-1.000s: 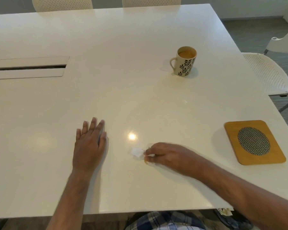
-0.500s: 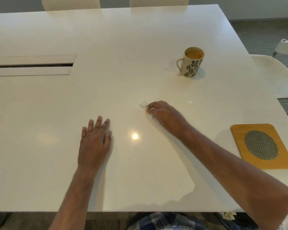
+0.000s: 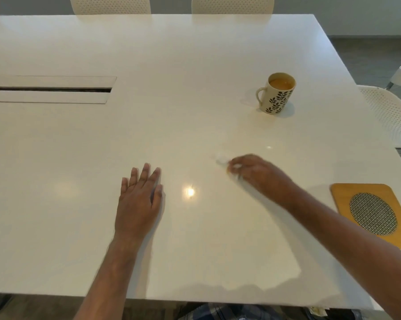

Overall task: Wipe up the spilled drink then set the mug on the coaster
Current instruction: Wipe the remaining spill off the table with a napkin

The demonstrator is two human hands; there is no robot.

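Observation:
A cream mug with a dark leaf pattern stands upright at the back right of the white table, holding a tan drink. The wooden coaster with an oval mesh inset lies at the right front edge. My right hand, blurred by motion, pinches a small white tissue against the table top, well in front of the mug. My left hand rests flat on the table, fingers straight. No spill shows plainly on the glossy surface.
A long cable slot is set into the table at the left. White perforated chairs stand at the far edge and at the right side. A bright light reflection sits between my hands.
My right hand swept the tissue away from me across the table, then back toward me and to the right. The left hand stayed flat in place. The mug and coaster did not move.

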